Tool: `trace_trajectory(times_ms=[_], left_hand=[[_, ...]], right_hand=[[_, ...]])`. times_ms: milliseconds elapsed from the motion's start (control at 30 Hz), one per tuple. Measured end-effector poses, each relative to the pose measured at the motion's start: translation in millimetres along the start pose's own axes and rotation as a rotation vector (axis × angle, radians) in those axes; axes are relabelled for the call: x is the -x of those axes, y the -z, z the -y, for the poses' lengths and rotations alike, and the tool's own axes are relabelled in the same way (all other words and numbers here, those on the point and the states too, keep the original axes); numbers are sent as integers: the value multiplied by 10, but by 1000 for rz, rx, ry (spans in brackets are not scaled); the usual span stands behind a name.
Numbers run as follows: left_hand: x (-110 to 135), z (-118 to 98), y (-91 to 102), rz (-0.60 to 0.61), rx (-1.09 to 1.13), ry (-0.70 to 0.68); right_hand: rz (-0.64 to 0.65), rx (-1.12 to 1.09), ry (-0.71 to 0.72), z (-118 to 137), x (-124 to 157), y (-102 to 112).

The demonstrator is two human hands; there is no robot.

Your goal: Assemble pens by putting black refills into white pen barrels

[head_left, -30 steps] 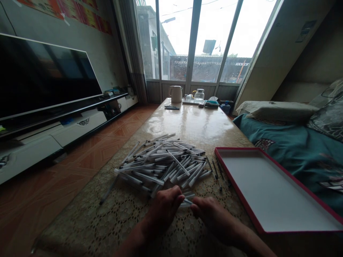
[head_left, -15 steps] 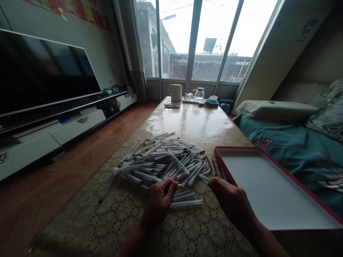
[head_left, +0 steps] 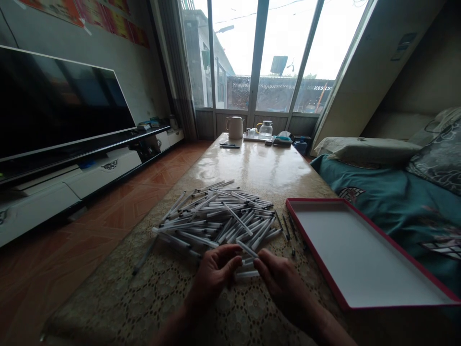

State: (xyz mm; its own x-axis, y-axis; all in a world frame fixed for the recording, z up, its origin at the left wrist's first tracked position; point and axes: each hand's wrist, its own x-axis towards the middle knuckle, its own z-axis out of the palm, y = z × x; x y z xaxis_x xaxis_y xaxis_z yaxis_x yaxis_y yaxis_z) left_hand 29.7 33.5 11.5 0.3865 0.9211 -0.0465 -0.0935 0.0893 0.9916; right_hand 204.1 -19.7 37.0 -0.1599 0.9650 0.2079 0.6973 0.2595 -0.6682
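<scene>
The right hand [head_left: 278, 273] pinches 1 slim, whitish plastic tube [head_left: 247, 249] over the desk [head_left: 245, 166]; its far end is beside the left hand [head_left: 213, 273], thumb and forefinger parted. Beyond lies a heap of whitish, dark-tipped plastic pens [head_left: 216, 216], left of 1 red-rimmed, white-bottomed rectangular tray [head_left: 360, 250].

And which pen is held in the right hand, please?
The pale pen slanting from the right hand toward upper left; the other visible pens lie on the table.
</scene>
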Motion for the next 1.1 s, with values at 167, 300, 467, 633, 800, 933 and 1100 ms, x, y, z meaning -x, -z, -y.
trace_trajectory(times_ms=[167,300,467,633,800,933,1100], left_hand=[[-14,23,-16,101,197,52],[-27,5,27,-91,345,45],[-28,-31,30,-166,408,26],[-31,2,28,-188,368,56],[-46,39,31,-226,365,90],[-49,43,29,-244,401,112],[-27,4,0,-269,411,100]], right_hand=[[43,-86,66,64,-47,-87],[-18,-265,-101,-93,-44,-80],[-5,-444,-183,-249,-7,-84],[-14,-417,-123,-272,11,-129],[-77,-422,-148,-265,38,-152],[-154,-373,-120,-233,57,-162],[-225,-386,-70,-250,38,-171]])
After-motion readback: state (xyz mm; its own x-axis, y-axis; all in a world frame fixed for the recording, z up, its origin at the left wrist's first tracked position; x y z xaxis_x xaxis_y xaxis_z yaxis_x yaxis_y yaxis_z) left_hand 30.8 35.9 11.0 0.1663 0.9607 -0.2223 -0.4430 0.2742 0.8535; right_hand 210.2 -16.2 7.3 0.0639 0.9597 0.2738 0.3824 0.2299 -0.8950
